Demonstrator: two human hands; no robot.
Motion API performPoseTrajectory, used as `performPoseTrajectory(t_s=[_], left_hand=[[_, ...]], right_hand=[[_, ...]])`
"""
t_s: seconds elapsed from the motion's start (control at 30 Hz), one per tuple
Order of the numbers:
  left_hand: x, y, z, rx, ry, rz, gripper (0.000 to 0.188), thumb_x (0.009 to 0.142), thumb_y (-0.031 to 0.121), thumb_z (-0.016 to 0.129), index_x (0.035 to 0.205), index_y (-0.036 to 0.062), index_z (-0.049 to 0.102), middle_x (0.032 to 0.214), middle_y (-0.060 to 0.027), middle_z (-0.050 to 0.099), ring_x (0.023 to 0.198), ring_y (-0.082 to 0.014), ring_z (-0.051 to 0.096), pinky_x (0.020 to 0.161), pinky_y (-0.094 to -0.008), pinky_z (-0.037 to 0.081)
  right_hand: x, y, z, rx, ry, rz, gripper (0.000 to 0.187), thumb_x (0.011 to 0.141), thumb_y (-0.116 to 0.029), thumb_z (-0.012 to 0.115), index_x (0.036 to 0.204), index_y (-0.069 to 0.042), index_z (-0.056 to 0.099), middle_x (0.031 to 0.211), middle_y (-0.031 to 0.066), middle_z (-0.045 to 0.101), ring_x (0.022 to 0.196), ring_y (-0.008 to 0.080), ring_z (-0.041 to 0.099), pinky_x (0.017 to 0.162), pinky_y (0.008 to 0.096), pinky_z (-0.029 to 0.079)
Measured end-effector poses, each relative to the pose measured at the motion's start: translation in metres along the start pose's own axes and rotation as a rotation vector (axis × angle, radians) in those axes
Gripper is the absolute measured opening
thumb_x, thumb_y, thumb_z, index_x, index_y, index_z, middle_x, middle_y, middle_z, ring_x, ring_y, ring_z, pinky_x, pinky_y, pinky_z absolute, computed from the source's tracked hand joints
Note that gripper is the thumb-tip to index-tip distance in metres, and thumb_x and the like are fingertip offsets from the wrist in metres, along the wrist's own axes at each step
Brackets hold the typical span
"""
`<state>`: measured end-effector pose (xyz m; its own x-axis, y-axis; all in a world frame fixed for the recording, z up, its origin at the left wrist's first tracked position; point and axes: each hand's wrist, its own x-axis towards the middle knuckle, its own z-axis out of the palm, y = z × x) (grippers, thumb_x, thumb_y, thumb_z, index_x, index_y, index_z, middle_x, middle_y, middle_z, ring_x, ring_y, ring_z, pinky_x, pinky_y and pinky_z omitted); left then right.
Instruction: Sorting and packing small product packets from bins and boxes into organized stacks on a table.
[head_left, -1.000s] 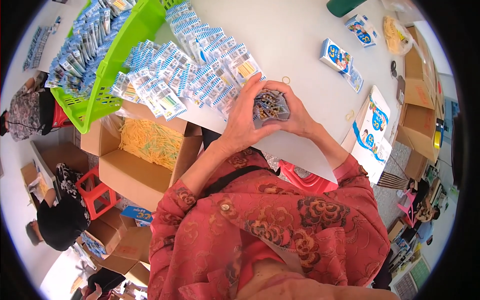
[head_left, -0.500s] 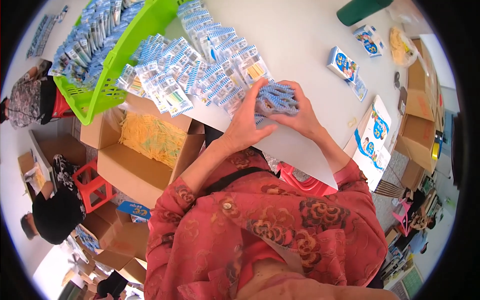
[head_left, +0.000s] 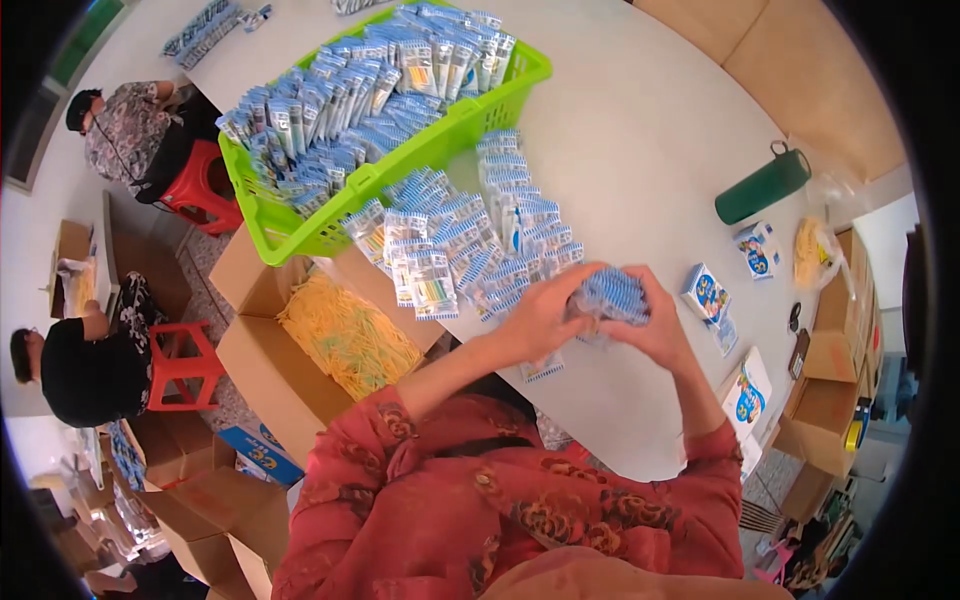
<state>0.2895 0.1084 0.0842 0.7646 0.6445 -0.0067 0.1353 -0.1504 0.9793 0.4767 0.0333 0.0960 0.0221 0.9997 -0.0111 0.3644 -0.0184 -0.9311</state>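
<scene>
Left hand [head_left: 540,314] and right hand [head_left: 658,328] grip the packet bundle [head_left: 614,294] at 3 o'clock from view centre. Apparent step: squaring. The next move calls for even pressure from 2 sides.

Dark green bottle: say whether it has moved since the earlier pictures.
No, apparently: the dark green bottle keeps its place on the white table beside the nearest blue-and-white box. Both sit lower in the picture because the head view shifted.
</scene>
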Motion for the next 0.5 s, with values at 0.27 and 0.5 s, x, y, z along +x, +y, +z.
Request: performPoseTrajectory(t_s=[0.27,0.5], left_hand=[[0.046,0.018,-0.115,-0.016,0.404,0.345,0.058,0.072,0.006,0.069,0.125,0.0036,0.045,0.1,-0.0103,0.062,0.079,-0.0193,0.061,0.073,-0.0294,0.05],[0.07,0.008,-0.242,0.53,0.908,0.348,0.043,0.07,0.009,0.07,0.11,0.0017,0.054,0.099,-0.0123,0.061,0.083,-0.0225,0.061,0.075,-0.0334,0.049]], right_hand=[[0.149,-0.08,0.005,-0.127,-0.075,-0.306,0.049,0.069,-0.018,0.075,0.109,-0.001,0.053,0.094,0.0061,0.061,0.086,0.0102,0.055,0.077,0.0262,0.047],[0.325,-0.077,0.075,-0.216,0.301,-0.479,0.066,0.064,-0.032,0.076,0.115,0.003,0.052,0.1,0.0133,0.062,0.09,0.0242,0.06,0.081,0.0323,0.047]])
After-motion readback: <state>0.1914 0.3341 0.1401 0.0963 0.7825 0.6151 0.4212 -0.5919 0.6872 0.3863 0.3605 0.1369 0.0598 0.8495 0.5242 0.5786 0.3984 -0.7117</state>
